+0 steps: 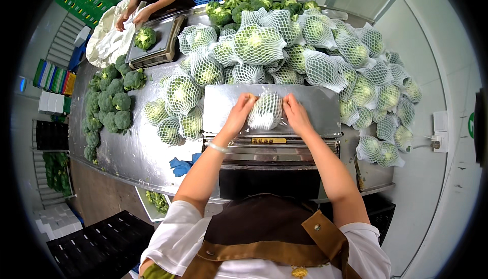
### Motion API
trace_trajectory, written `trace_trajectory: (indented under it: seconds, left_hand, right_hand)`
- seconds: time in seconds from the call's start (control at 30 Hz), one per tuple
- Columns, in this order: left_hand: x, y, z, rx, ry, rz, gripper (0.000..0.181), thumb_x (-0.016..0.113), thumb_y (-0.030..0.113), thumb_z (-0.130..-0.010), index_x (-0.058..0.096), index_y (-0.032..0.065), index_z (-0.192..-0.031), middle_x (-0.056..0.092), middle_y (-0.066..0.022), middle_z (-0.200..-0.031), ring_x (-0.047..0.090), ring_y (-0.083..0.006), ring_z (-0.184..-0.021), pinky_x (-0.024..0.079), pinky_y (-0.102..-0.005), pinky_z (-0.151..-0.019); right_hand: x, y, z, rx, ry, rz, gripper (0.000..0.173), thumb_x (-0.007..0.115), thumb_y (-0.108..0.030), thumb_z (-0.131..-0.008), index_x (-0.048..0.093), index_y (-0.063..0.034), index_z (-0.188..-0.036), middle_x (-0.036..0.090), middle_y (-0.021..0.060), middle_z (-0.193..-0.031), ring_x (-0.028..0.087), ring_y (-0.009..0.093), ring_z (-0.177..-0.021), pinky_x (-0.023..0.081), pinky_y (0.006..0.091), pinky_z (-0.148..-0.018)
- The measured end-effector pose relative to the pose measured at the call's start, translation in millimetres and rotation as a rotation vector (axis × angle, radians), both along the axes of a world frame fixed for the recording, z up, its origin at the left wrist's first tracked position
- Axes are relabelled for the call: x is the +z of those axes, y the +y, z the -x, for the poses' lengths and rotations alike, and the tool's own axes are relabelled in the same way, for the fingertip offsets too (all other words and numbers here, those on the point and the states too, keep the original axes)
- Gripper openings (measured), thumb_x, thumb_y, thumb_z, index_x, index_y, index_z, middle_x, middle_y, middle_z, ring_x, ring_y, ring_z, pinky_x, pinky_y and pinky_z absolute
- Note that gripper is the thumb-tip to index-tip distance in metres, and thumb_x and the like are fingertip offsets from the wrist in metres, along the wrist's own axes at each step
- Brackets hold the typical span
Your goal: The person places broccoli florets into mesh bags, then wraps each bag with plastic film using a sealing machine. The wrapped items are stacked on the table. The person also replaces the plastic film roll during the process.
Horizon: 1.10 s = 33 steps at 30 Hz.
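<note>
A foam-netted vegetable head (265, 111), apparently broccoli or cauliflower, sits on the metal plate (223, 94) of a film-wrapping machine. Clear plastic film (282, 124) shows around its lower side. At its left side my left hand (242, 110) pinches what looks like the film's edge. My right hand (296, 114) does the same at the right side, fingertips close to the net. Just below the plate is a roller with a yellow label (268, 140) that bears writing.
Netted heads (259, 44) are piled behind and right of the machine. Bare broccoli (108, 103) lies on the steel table (152, 164) at left, near a scale (152, 37) holding one head. A blue cloth or glove (181, 167) lies nearby. Another person's hands (131, 18) touch white cloth (110, 39).
</note>
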<state>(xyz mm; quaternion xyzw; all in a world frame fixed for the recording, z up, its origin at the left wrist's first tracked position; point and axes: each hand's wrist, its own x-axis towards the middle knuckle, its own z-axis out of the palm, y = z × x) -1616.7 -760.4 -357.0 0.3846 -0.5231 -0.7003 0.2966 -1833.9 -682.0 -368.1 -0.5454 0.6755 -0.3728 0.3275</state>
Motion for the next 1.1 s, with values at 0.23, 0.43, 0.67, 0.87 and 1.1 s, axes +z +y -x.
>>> trace_trajectory:
  seconds: [0.23, 0.43, 0.67, 0.87, 1.1]
  left_hand:
    - [38.6, 54.7, -19.0, -0.237, -0.374, 0.438, 0.101, 0.092, 0.024, -0.062, 0.041, 0.0041, -0.147, 0.058, -0.0129, -0.134, 0.054, -0.025, -0.124, 0.042, -0.0354, -0.105]
    - [101.2, 100.3, -35.6, -0.302, -0.042, -0.291, 0.061, 0.078, 0.026, -0.084, 0.054, -0.0023, -0.133, 0.065, -0.0103, -0.12, 0.062, -0.017, -0.107, 0.05, -0.0321, -0.093]
    - [76.6, 180.0, -74.9, -0.455, -0.09, -0.919, 0.073, 0.038, 0.068, -0.097, 0.046, 0.0106, -0.141, 0.065, -0.0099, -0.124, 0.069, -0.024, -0.103, 0.06, -0.0352, -0.081]
    - [21.3, 228.2, -115.7, -0.4, -0.112, -0.575, 0.044, 0.048, 0.04, -0.104, 0.06, 0.001, -0.12, 0.068, -0.014, -0.11, 0.069, -0.0209, -0.093, 0.058, -0.0301, -0.083]
    - [-35.8, 250.8, -117.2, 0.164, -0.474, -0.053, 0.037, 0.051, 0.031, -0.104, 0.055, 0.0051, -0.078, 0.056, -0.007, -0.054, 0.051, -0.0191, -0.044, 0.045, -0.034, -0.045]
  right_hand:
    - [37.8, 55.9, -17.8, 0.042, -0.448, -0.132, 0.061, 0.064, -0.037, -0.095, 0.041, 0.0025, -0.136, 0.057, 0.0217, -0.13, 0.059, 0.026, -0.116, 0.045, 0.036, -0.1]
    - [117.7, 122.3, -12.9, 0.239, -0.517, -0.352, 0.072, 0.073, -0.043, -0.088, 0.047, 0.0094, -0.131, 0.067, 0.0195, -0.116, 0.065, 0.022, -0.106, 0.049, 0.034, -0.093]
    - [120.3, 221.4, -38.2, 0.273, -0.37, -0.618, 0.043, 0.074, -0.04, -0.088, 0.062, 0.0011, -0.09, 0.069, 0.0122, -0.078, 0.069, 0.019, -0.074, 0.053, 0.0302, -0.066]
    - [22.1, 271.7, -58.0, -0.14, -0.636, -0.401, 0.04, 0.063, -0.035, -0.097, 0.06, -0.002, -0.075, 0.058, 0.0004, -0.063, 0.052, 0.007, -0.055, 0.042, 0.0246, -0.051]
    - [-11.2, 287.5, -69.9, -0.524, 0.016, -0.238, 0.049, 0.058, -0.039, -0.097, 0.058, 0.0015, -0.069, 0.055, 0.0244, -0.062, 0.054, 0.045, -0.058, 0.042, 0.0481, -0.054]
